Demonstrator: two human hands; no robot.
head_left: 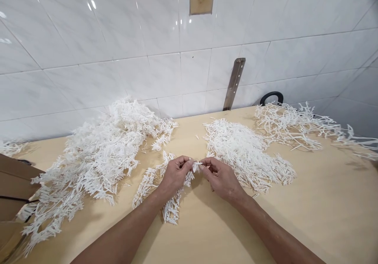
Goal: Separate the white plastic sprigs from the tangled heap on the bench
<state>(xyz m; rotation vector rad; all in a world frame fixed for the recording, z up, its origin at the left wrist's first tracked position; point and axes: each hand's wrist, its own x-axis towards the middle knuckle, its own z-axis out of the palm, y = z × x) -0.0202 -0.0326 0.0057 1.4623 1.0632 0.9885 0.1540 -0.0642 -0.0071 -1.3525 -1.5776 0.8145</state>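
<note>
Between my hands is a small white branching piece [196,166], thin and spiky like moulded plastic sprigs. My left hand [176,172] pinches it from one side with thumb and forefinger. The fingers of my right hand [221,178] are closed on its other end. Loose strips of the same white pieces [171,211] lie under and beside my left wrist. A large tangled heap [103,157] rises to the left, and a flatter pile of short sprigs [242,150] lies just beyond my right hand.
Longer, barer white stems [291,126] lie at the back right of the wooden table [330,213]. A metal strip [234,84] leans on the tiled wall near a black ring-shaped handle [271,95]. A cardboard box [14,177] stands at the left edge.
</note>
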